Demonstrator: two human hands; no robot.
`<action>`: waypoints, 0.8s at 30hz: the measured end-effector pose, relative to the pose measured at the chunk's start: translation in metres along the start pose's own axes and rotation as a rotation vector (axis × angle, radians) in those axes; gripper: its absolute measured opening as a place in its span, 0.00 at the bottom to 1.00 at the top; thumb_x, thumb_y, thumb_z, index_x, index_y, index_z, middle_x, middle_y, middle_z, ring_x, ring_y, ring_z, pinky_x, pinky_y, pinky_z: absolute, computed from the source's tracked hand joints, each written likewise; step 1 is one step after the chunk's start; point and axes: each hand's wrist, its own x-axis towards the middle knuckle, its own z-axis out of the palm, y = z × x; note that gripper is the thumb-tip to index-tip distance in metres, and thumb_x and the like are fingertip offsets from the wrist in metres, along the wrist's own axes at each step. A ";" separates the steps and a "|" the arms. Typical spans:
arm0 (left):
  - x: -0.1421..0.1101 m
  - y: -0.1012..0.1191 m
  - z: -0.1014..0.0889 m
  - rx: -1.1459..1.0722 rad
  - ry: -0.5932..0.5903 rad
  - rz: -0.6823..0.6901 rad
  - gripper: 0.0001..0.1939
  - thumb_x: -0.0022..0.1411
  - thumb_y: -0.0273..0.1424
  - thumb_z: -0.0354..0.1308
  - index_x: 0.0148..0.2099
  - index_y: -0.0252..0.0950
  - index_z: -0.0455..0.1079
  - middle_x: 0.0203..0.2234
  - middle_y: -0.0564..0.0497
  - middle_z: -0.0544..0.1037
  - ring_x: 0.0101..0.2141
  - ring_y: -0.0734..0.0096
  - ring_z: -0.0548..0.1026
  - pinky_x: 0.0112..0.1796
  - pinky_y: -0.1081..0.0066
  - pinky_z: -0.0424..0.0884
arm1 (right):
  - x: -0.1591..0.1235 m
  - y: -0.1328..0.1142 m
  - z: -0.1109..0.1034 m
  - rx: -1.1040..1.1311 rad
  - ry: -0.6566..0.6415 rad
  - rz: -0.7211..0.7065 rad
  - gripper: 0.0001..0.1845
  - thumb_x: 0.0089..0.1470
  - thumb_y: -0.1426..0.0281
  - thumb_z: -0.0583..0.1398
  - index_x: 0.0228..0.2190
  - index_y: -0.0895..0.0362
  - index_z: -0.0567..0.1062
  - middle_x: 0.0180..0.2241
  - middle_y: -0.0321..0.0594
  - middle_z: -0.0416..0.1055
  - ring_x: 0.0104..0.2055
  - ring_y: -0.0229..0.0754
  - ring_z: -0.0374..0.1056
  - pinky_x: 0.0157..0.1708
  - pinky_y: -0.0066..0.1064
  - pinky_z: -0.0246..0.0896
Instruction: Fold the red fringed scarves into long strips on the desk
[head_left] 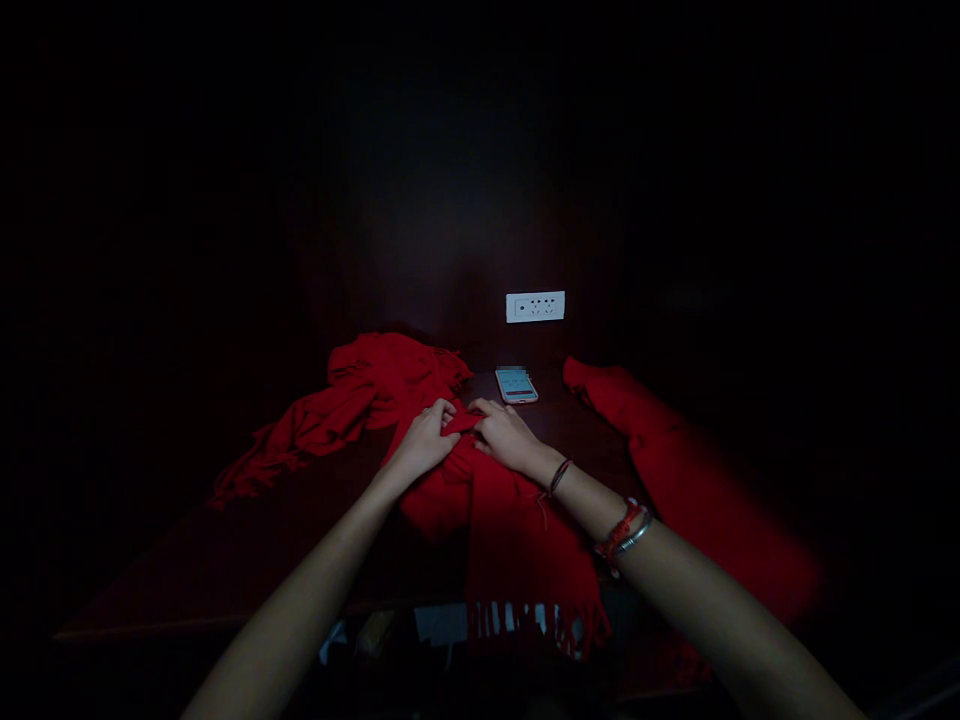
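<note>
A red fringed scarf [510, 530] lies across the dark table, its fringe hanging over the front edge. Both hands grip it near the middle, where the cloth is bunched. My left hand [429, 437] is closed on a fold from the left. From the right, my right hand [504, 432] pinches the same bunch, close to the left fingertips. Bracelets circle my right wrist and forearm. Behind my left hand, more crumpled red fringed cloth [360, 385] is heaped; I cannot tell whether it is part of the same scarf.
A phone [517, 385] with a lit screen lies just beyond my right hand. Another length of red cloth [675, 470] drapes over the table's right side. A white socket panel [535, 307] is on the back wall. The surroundings are very dark. Pale items [441, 625] show below the table [225, 570].
</note>
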 end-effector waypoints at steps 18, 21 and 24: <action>0.002 0.037 0.023 0.303 -0.211 0.134 0.21 0.51 0.22 0.45 0.49 0.36 0.57 0.44 0.42 0.64 0.45 0.62 0.64 0.41 0.67 0.61 | -0.046 0.017 -0.014 0.514 0.054 0.449 0.01 0.40 0.75 0.59 0.21 0.60 0.72 0.40 0.41 0.60 0.42 0.37 0.59 0.44 0.30 0.52; 0.014 0.043 0.026 0.328 -0.262 0.068 0.21 0.53 0.27 0.46 0.51 0.36 0.55 0.44 0.40 0.64 0.43 0.58 0.65 0.40 0.64 0.62 | -0.042 0.018 -0.018 0.304 -0.001 0.385 0.05 0.41 0.72 0.58 0.25 0.60 0.72 0.43 0.44 0.58 0.45 0.41 0.56 0.44 0.34 0.51; 0.025 0.038 0.023 0.241 -0.377 0.025 0.26 0.53 0.35 0.46 0.55 0.34 0.51 0.47 0.40 0.63 0.45 0.59 0.64 0.43 0.65 0.60 | -0.037 0.014 -0.014 0.203 -0.006 0.372 0.09 0.42 0.69 0.58 0.30 0.58 0.72 0.47 0.44 0.55 0.47 0.45 0.54 0.42 0.37 0.52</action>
